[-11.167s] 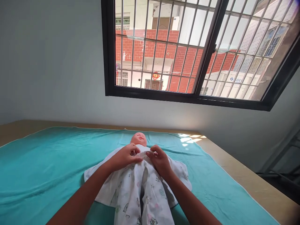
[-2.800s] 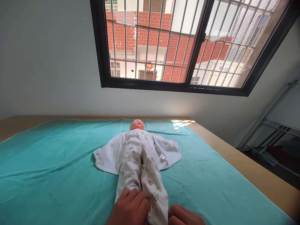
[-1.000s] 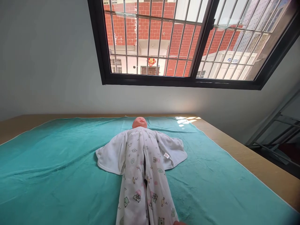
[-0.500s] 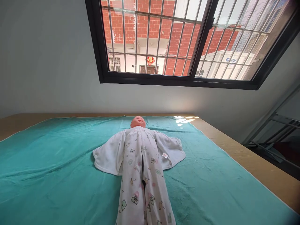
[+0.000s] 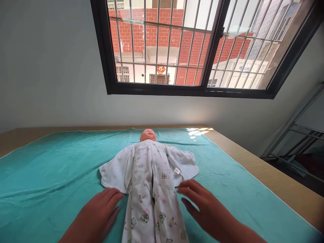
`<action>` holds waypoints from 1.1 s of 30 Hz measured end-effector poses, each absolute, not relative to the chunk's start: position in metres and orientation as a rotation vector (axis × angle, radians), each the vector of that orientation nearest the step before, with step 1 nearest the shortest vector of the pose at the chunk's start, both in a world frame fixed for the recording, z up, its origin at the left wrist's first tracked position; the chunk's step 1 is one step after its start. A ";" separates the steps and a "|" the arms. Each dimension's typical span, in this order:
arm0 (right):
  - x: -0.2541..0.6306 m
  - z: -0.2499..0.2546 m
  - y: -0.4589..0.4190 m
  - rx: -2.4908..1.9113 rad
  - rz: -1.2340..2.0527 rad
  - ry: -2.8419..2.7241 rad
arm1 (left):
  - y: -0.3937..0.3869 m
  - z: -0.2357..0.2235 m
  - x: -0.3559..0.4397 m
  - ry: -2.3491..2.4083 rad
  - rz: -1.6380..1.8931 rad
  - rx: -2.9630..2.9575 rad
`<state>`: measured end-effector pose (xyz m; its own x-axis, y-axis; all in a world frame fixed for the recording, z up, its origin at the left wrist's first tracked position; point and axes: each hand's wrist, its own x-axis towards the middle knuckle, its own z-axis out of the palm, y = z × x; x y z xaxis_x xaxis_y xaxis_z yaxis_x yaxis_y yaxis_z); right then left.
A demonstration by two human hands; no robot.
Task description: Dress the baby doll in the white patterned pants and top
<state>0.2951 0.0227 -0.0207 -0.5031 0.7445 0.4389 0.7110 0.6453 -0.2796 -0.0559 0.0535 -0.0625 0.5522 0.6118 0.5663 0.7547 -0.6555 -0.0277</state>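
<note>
A baby doll (image 5: 148, 134) lies on its back, only its head showing above the clothes. Patterned white baby pants (image 5: 144, 206) with small animal prints are spread over it, legs toward me. Out from under the pants, white cloth flaps (image 5: 117, 170) with a small tag on the right one spread to both sides. My left hand (image 5: 102, 209) hovers beside the left pant leg, near the left flap's lower edge, holding nothing. To the right of the pants is my right hand (image 5: 194, 197), thumb and fingers apart around air, close to the fabric.
A turquoise blanket (image 5: 50, 189) covers most of the wooden table (image 5: 243, 157). Behind stands a grey wall (image 5: 50, 67) with a dark-framed, barred window (image 5: 157, 89). At the right is a metal frame (image 5: 296, 130).
Both my hands have come into view from below, one on each side of the pants. The view has tilted slightly upward. The doll and clothes lie as before.
</note>
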 end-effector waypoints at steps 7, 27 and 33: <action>0.287 -0.041 0.096 -1.005 -0.031 -2.666 | 0.101 -0.066 -0.014 -1.240 -0.577 -2.771; 0.292 -0.071 0.099 -0.885 -0.298 -2.458 | 0.112 -0.076 -0.034 -0.779 -0.678 -2.450; 0.289 -0.072 0.101 -1.039 -0.068 -2.465 | 0.115 -0.080 -0.030 -0.777 -0.751 -2.413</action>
<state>0.2892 0.1009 -0.0715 -0.6078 0.6661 0.4323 0.6889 0.7131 -0.1300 -0.0301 0.1149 -0.0804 0.6861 0.3686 0.6272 0.6397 -0.7162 -0.2789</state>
